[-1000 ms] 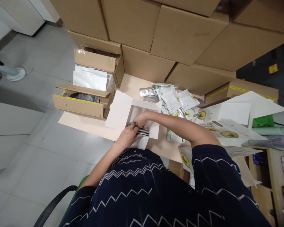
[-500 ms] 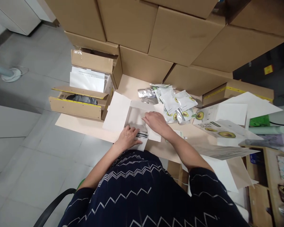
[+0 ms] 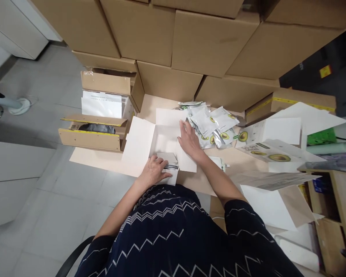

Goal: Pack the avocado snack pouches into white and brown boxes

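An open white carton [image 3: 164,140] lies on the tan table [image 3: 103,157] in front of me, its flaps spread. My left hand [image 3: 155,170] presses a stack of silver sachets [image 3: 170,166] into the carton's near end, fingers curled over them. My right hand [image 3: 188,139] lies flat with fingers stretched on the carton's right flap, fingertips close to a loose pile of avocado-print sachets [image 3: 212,122].
Brown cardboard boxes [image 3: 190,42] are stacked behind the table. An open box with white sheets [image 3: 102,104] sits at the left. Flat avocado-print cartons [image 3: 265,148] and white sheets lie at the right, beside a wooden shelf [image 3: 334,207].
My right hand left the sachet stack and slid away from me across the carton toward the sachet pile, opening flat. My left hand stayed on the stack.
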Tool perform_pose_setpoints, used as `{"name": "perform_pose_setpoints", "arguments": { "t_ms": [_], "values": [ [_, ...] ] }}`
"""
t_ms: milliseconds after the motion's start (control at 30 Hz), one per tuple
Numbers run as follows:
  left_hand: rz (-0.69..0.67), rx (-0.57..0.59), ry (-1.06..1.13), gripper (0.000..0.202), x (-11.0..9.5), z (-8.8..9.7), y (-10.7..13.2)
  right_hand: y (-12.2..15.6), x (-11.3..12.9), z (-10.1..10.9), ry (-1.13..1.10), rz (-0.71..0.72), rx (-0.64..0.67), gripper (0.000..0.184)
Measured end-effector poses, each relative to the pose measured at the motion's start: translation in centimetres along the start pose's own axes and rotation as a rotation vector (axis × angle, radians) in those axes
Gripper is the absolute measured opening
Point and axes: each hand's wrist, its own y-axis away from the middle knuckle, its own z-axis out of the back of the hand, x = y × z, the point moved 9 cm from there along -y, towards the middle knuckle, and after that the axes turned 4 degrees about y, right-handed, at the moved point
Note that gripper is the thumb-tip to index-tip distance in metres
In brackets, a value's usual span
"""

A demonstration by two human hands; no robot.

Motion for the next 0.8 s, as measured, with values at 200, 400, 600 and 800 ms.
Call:
{"name": "perform_pose_setpoints", "arguments": {
  "t_ms": [200, 400, 600, 800],
  "values": [
    [0.002, -0.007, -0.014, 0.056, 0.0, 0.0, 0.0, -3.9, -0.7, -1.8, -0.013, -0.004, 0.106, 0.039],
    [0.004, -0.023, -0.071, 0.061, -0.5, 0.1, -0.1, -5.5, -1.4, -2.6, -0.167, 0.067, 0.091, 0.031],
    [0.014, -0.077, -0.074, 0.050, -0.5, 0.4, 0.0, -5.3, -3.5, -0.8, -0.479, 0.065, -0.032, 0.043],
    [0.000, -0.141, -0.066, 0.047, -0.5, 0.5, 0.3, -6.1, -12.7, -0.5, -0.738, -0.326, -0.292, 0.059]
  ]
}}
